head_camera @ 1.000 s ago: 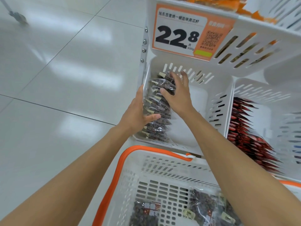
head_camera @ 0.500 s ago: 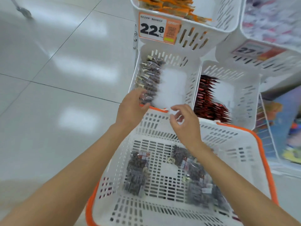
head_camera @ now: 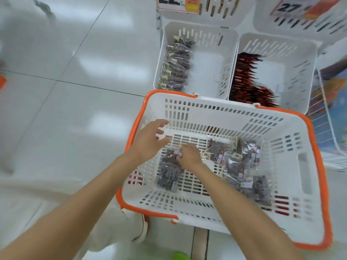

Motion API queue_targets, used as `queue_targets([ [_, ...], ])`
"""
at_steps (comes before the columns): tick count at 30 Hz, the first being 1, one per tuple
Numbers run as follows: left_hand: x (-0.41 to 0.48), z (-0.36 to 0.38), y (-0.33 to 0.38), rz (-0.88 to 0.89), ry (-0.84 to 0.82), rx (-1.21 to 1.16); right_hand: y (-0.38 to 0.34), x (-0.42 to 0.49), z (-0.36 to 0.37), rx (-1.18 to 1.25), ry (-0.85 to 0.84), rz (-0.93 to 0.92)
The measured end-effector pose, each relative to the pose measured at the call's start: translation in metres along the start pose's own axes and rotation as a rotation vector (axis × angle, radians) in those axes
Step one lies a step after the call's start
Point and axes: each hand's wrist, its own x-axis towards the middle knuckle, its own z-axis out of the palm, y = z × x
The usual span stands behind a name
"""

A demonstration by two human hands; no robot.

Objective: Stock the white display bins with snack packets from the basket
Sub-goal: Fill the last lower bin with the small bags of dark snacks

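Dark snack packets [head_camera: 168,171] lie near the left wall of the orange-rimmed basket [head_camera: 319,166], and the right hand [head_camera: 189,156] curls its fingers round their top end. The left hand [head_camera: 148,139] hovers spread wide over the left rim. Behind the basket, the white display bin [head_camera: 225,53] holds a row of packets [head_camera: 176,66] along its left wall. The cropped price tags above it read "22" [head_camera: 178,2] and "27" [head_camera: 293,6].

basket [head_camera: 225,103]: smooth plastic | bins [head_camera: 206,72]: smooth plastic — matt | packets [head_camera: 242,162]: glossy clear film | floor [head_camera: 75,113]: glossy tile

A glossy pale tile floor [head_camera: 75,113] fills the left half of the frame, crossed by thin dark grout lines [head_camera: 93,86] and soft patches of reflected ceiling light [head_camera: 110,67] (blurred at their edges). At the right edge, a white wire rack [head_camera: 327,109] fronts a colourful poster [head_camera: 337,85].
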Motion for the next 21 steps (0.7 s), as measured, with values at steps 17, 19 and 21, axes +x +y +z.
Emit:
queue_targets([
  [17,0.008,0.016,0.001,-0.193,0.201,-0.194,0.024,-0.042,-0.003,0.456,-0.410,0.040],
  [19,0.009,0.013,0.000,-0.176,0.170,-0.235,0.010,-0.035,0.025,0.223,-0.361,0.045],
  [21,0.008,0.012,0.003,-0.205,0.132,-0.316,0.004,-0.032,0.029,0.173,-0.329,0.052],
])
